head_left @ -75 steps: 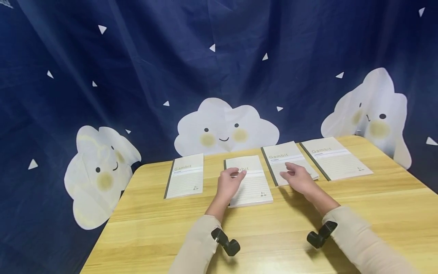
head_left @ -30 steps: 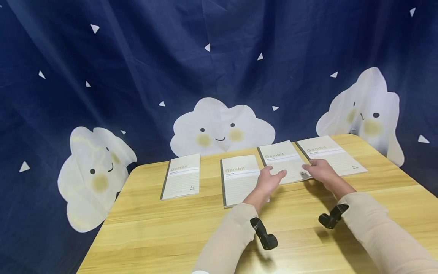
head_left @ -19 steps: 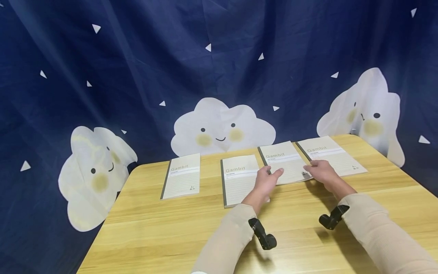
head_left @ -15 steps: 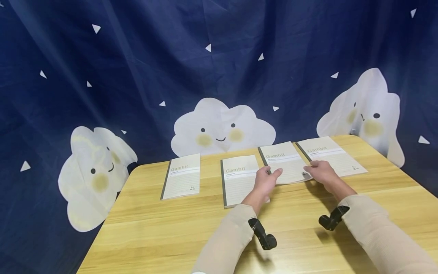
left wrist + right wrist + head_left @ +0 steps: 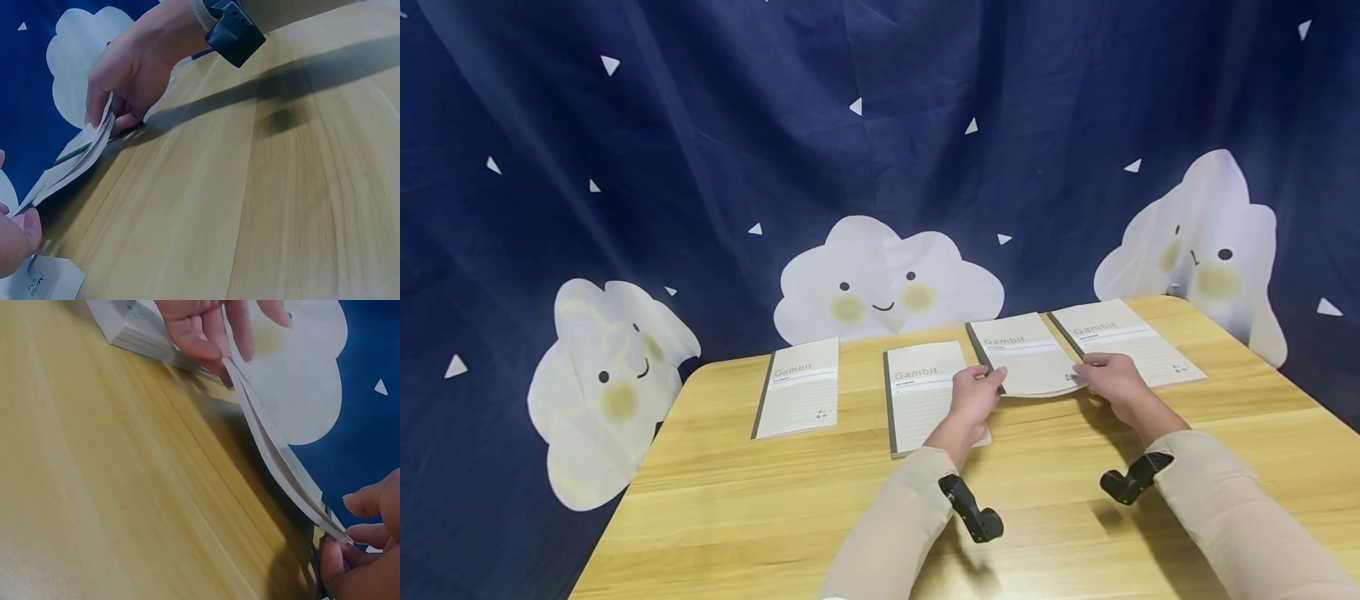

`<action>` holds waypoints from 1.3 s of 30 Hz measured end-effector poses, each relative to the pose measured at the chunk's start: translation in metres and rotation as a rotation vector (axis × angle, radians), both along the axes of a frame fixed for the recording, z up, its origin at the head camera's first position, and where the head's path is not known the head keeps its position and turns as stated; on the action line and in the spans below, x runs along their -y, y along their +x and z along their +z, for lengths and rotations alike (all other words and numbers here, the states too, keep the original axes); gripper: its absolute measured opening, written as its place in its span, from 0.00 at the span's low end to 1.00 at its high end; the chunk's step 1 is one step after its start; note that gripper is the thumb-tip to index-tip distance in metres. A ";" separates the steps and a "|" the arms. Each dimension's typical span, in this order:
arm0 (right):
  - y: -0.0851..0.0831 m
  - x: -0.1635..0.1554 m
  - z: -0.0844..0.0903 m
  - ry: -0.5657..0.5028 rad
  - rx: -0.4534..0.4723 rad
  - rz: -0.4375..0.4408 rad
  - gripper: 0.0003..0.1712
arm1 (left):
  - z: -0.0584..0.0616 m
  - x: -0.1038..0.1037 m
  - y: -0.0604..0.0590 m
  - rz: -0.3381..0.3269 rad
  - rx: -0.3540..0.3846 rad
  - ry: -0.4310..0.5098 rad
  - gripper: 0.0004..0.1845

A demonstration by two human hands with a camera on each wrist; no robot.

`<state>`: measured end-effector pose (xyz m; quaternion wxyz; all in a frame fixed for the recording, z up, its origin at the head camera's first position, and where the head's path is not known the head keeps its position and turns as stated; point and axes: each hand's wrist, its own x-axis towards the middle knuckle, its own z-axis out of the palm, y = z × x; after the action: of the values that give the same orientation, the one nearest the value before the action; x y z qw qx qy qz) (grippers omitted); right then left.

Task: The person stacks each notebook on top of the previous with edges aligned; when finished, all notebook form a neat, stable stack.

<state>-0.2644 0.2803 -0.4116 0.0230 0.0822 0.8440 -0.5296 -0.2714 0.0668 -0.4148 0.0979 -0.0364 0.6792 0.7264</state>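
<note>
A cream "Gambit" notebook [image 5: 1026, 354] with a dark spine is held between both hands in the head view. My left hand [image 5: 973, 402] pinches its near left corner, and my right hand [image 5: 1116, 385] pinches the near right corner. That near edge is raised off the table and bows downward between the hands; the right wrist view shows the lifted notebook edge [image 5: 265, 447] with its pages slightly parted. Just left, partly behind my left forearm, lies a similar, thicker notebook [image 5: 921, 400]. Another notebook [image 5: 1131, 346] lies flat to the right, close beside the held one.
A further notebook [image 5: 801, 387] lies apart at the left of the wooden table [image 5: 737, 517]. Behind the table's far edge hangs a dark blue curtain [image 5: 737, 125] with white clouds and triangles. Each sleeve cuff carries a black wrist camera [image 5: 973, 510].
Both hands have moved right, the left from over the thicker notebook, to the corners of the notebook between them. Its near edge has since risen slightly and bent.
</note>
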 end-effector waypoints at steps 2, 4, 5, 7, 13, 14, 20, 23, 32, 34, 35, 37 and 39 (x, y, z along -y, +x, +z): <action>0.000 0.000 0.000 -0.031 -0.002 -0.008 0.34 | 0.000 0.000 -0.001 0.014 -0.001 0.035 0.30; 0.000 -0.001 0.000 -0.059 0.002 -0.013 0.33 | -0.001 -0.001 -0.001 0.021 0.001 0.063 0.30; 0.000 -0.001 -0.001 -0.076 0.006 -0.016 0.33 | -0.001 -0.001 -0.002 0.025 0.003 0.081 0.30; -0.001 -0.002 -0.002 -0.098 0.011 -0.019 0.33 | -0.002 -0.001 -0.002 0.035 0.004 0.105 0.29; 0.000 -0.003 -0.007 -0.130 0.011 -0.033 0.32 | -0.005 -0.003 -0.002 0.066 -0.021 0.165 0.26; 0.000 -0.003 -0.008 -0.148 0.013 -0.035 0.32 | -0.006 -0.003 -0.001 0.069 -0.026 0.171 0.26; 0.001 0.000 -0.011 -0.297 0.026 -0.035 0.33 | -0.009 -0.006 -0.003 0.121 -0.028 0.179 0.25; 0.000 0.001 -0.012 -0.355 0.028 -0.034 0.33 | -0.011 -0.007 -0.005 0.148 -0.026 0.188 0.25; 0.005 0.000 -0.010 -0.467 0.020 -0.010 0.35 | -0.015 -0.007 -0.009 0.127 -0.028 0.204 0.25; 0.006 -0.001 -0.011 -0.493 0.015 -0.002 0.35 | -0.015 -0.007 -0.009 0.116 -0.022 0.208 0.25; 0.006 -0.002 -0.011 -0.504 0.014 0.004 0.36 | -0.015 -0.007 -0.009 0.109 -0.019 0.209 0.25; 0.007 -0.004 -0.012 -0.536 0.016 0.013 0.37 | -0.015 -0.007 -0.009 0.101 -0.004 0.223 0.26; 0.009 -0.006 -0.013 -0.568 0.020 0.025 0.38 | -0.015 -0.007 -0.009 0.090 0.007 0.236 0.25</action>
<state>-0.2557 0.2863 -0.4243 0.0600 0.0671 0.6626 -0.7435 -0.2804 0.0733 -0.4298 0.0714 -0.0574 0.5862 0.8050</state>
